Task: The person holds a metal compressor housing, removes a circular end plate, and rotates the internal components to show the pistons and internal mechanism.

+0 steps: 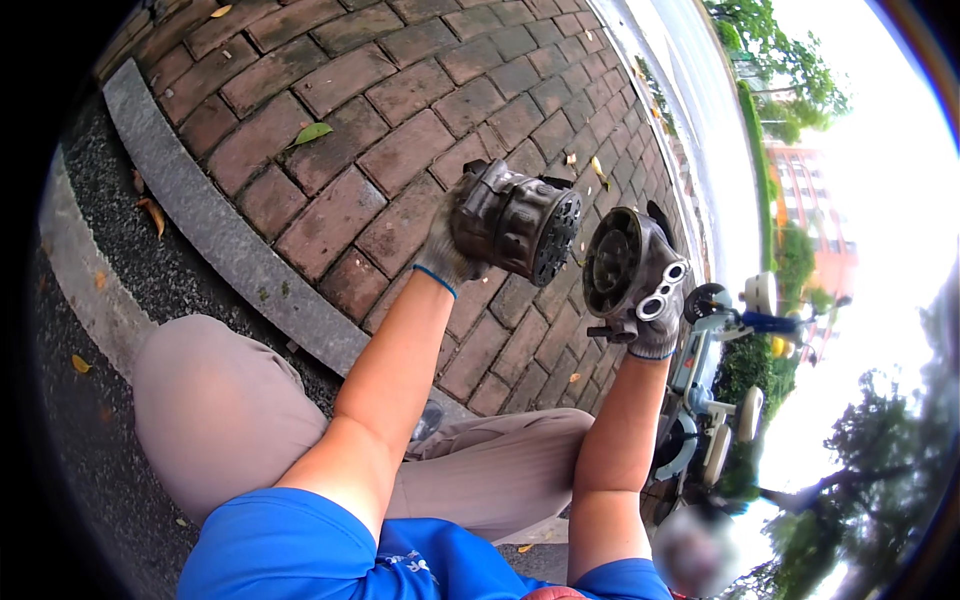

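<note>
**Two metal parts, one per grip, held apart over paving**

Dark cylindrical body (508, 222): in the gloved left grip (448, 245), closed about its outer end; holed face turned toward the other part. Round metal housing (622, 262): in the gloved right grip (662, 332), hollow face turned left, bright ports (664, 290) near the cuff. Parts near, not touching.

Judged: heavy, rigid, possibly greasy. Best hold: outer walls, clear of facing ends and port rims.

Beneath both grips, brick paving (335, 205); beyond the right, a pale-blue two-wheeler (692, 366).
</note>
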`<state>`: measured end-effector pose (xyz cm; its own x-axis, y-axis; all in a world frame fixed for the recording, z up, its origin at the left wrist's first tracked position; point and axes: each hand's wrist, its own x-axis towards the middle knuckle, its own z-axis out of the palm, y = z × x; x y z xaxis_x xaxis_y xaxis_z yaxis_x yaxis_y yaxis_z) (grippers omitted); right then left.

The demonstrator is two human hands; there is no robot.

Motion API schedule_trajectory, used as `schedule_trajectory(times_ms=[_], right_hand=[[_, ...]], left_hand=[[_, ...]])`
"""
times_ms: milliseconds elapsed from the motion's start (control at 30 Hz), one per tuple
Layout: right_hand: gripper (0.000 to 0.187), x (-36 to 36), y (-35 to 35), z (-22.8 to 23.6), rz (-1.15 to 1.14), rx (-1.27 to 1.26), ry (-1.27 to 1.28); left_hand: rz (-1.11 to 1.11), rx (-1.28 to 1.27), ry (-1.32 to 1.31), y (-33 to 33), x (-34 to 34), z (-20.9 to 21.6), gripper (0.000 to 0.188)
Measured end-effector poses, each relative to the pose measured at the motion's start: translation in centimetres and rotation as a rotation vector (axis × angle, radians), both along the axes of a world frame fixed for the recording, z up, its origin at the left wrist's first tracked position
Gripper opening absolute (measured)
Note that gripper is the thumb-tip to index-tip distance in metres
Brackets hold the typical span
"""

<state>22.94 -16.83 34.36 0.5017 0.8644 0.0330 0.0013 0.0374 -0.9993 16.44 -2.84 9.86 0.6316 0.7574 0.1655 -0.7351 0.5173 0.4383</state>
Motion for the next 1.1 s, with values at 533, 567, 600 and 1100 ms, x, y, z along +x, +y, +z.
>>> schedule_trajectory(times_ms=[533,567,600,1100], right_hand=[[0.097,-4.2,2.6,0.9,-0.081,-0.482,-0.982],[0.096,-4.0,2.5,0.9,-0.069,-0.472,-0.998],[0.096,-3.8,2.5,0.8,-0.057,-0.462,-1.014],[0.105,-4.0,2.8,0.5,-0.079,-0.487,-0.902]], left_hand=[[-0.535,-0.638,-0.511,0.7,-2.4,2.8,0.05],[-0.54,-0.636,-0.527,0.7,-2.5,2.9,0.05],[-0.522,-0.612,-0.5,0.8,-2.4,2.9,0.05],[-0.608,-0.739,-0.576,0.9,-2.4,2.1,0.049]])
